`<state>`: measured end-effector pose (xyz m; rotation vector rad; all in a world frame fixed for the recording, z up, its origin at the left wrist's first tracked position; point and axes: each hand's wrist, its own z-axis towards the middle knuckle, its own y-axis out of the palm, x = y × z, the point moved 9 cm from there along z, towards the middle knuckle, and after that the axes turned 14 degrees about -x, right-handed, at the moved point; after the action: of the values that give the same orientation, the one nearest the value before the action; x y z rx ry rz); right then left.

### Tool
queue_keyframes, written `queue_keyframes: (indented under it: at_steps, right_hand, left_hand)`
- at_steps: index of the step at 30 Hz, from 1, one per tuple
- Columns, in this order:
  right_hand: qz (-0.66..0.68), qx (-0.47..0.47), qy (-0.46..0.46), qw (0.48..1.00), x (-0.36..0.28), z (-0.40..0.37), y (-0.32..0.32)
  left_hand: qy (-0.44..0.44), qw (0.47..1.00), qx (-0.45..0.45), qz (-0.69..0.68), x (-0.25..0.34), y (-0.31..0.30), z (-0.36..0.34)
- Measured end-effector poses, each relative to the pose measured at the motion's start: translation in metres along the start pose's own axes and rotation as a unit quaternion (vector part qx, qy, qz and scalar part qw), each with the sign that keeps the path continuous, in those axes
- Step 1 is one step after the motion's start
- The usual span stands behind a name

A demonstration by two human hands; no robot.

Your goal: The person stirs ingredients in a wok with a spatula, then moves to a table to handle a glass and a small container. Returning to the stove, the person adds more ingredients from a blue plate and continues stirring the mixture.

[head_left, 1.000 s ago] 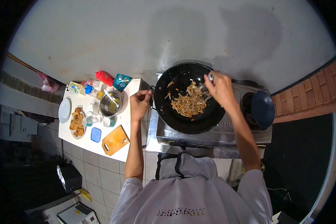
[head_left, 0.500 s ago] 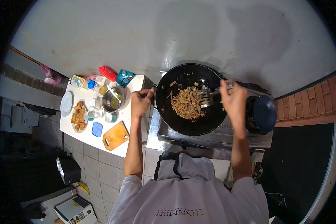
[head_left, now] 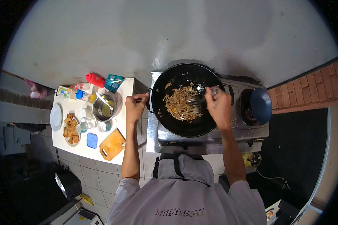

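Note:
A large black wok (head_left: 184, 130) stands on the stove, with brown strips of food (head_left: 179, 104) heaped in its middle. My left hand (head_left: 135, 107) is closed at the wok's left handle (head_left: 150, 100), fingers pinching it. Over the right side of the wok, my right hand (head_left: 219, 107) grips a slotted metal spatula (head_left: 197, 103). Its head is smeared by motion and lies among the strips; the fist covers most of its handle. At the wok's right rim is the second handle (head_left: 231, 93), behind my right hand.
Right of the wok, a dark pan (head_left: 261, 106) sits on the steel stove (head_left: 210, 147). The white table (head_left: 86, 153) at left bears a metal pot (head_left: 104, 107), a plate of fried pieces (head_left: 71, 128), a cutting board (head_left: 112, 145), a blue lid (head_left: 92, 140) and bottles.
The spatula and my right hand have moved left and slightly down in the wok, over the strips. My left hand stays at the handle. The whole view has shifted a little.

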<state>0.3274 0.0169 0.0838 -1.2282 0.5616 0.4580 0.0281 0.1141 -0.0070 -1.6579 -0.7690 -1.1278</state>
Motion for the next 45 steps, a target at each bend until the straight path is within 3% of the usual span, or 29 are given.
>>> queue_keyframes:
  at_steps: [1, 3, 5, 7, 9, 10, 15, 17, 18, 19, 21, 25, 28, 29, 31, 33, 37, 40, 41, 43, 44, 45]
  right_hand:
    - [0.011, -0.032, 0.012, 0.999, -0.006, 0.005, 0.005]
    - [0.091, 0.009, 0.068, 0.993, -0.010, 0.003, -0.020]
    - [0.056, 0.041, 0.068, 0.995, -0.003, -0.003, -0.049]
    - [-0.052, 0.050, 0.049, 0.996, 0.000, -0.009, -0.041]
    - [0.019, 0.003, 0.081, 0.997, 0.010, -0.008, -0.002]
    - [0.052, 0.012, 0.053, 0.997, 0.006, -0.004, 0.007]
    - [0.092, 0.054, 0.095, 0.990, 0.011, -0.013, -0.033]
    - [-0.049, 0.070, 0.039, 0.996, 0.007, -0.021, -0.037]
    - [-0.008, 0.042, 0.101, 0.994, 0.027, -0.023, -0.014]
    - [0.096, 0.040, 0.071, 0.992, 0.018, -0.016, 0.004]
    - [0.028, 0.008, 0.055, 0.998, -0.003, -0.002, 0.005]
    - [0.116, 0.078, 0.091, 0.986, -0.001, -0.012, -0.036]
    - [-0.018, 0.056, 0.081, 0.995, -0.010, -0.016, -0.016]
    - [0.017, 0.016, 0.092, 0.996, -0.002, -0.016, 0.005]
    - [0.066, 0.026, 0.062, 0.995, -0.013, -0.016, 0.007]
    - [0.108, 0.045, 0.092, 0.989, -0.009, -0.019, -0.004]
    - [0.021, 0.071, 0.085, 0.994, -0.005, -0.019, -0.048]
    - [0.027, 0.027, 0.118, 0.992, 0.008, -0.002, -0.061]
    - [0.028, 0.028, 0.118, 0.992, 0.014, 0.005, -0.062]
    - [-0.035, 0.033, -0.027, 0.998, 0.003, 0.018, -0.054]
    - [-0.020, 0.013, -0.036, 0.999, 0.011, 0.021, -0.039]
    - [0.005, -0.025, 0.022, 0.999, 0.025, 0.022, -0.018]
  left_hand:
    - [-0.003, 1.000, -0.012, -0.008, 0.000, 0.001, 0.002]
    - [-0.018, 0.999, -0.029, -0.010, -0.003, 0.002, 0.003]
    - [-0.007, 1.000, -0.024, 0.019, -0.002, 0.000, 0.005]
    - [0.003, 0.999, -0.018, 0.028, 0.005, -0.003, 0.007]
    - [0.002, 0.999, -0.017, 0.038, 0.008, -0.002, 0.003]
    - [-0.009, 0.999, -0.029, 0.040, 0.008, -0.001, 0.005]
    - [-0.011, 0.996, -0.040, 0.080, 0.014, -0.004, 0.007]
    - [-0.001, 0.997, -0.035, 0.067, 0.014, -0.004, 0.008]
    - [-0.015, 0.997, -0.042, 0.062, 0.012, -0.003, 0.009]
    - [-0.029, 0.997, -0.049, 0.057, 0.010, -0.001, 0.008]
    - [0.005, 0.999, -0.036, 0.025, 0.005, -0.001, 0.011]
    - [-0.003, 0.997, -0.055, 0.048, 0.007, -0.002, 0.012]
    - [-0.015, 0.997, -0.060, 0.048, 0.011, 0.001, 0.011]
    - [-0.018, 0.997, -0.058, 0.052, 0.012, 0.000, 0.010]
    - [-0.013, 0.997, -0.052, 0.060, 0.011, -0.003, 0.012]
    - [-0.011, 0.997, -0.067, 0.043, 0.011, -0.001, 0.010]
    - [0.006, 0.996, -0.075, 0.038, 0.014, 0.001, 0.011]
    - [-0.001, 0.996, -0.081, 0.027, 0.013, 0.003, 0.008]
    - [-0.014, 0.996, -0.086, 0.027, 0.010, 0.003, 0.008]
    - [-0.019, 0.996, -0.082, 0.030, 0.015, 0.003, 0.005]
    - [-0.025, 0.996, -0.079, 0.033, 0.017, 0.003, 0.004]
    - [-0.023, 0.996, -0.080, 0.032, 0.017, 0.004, 0.004]
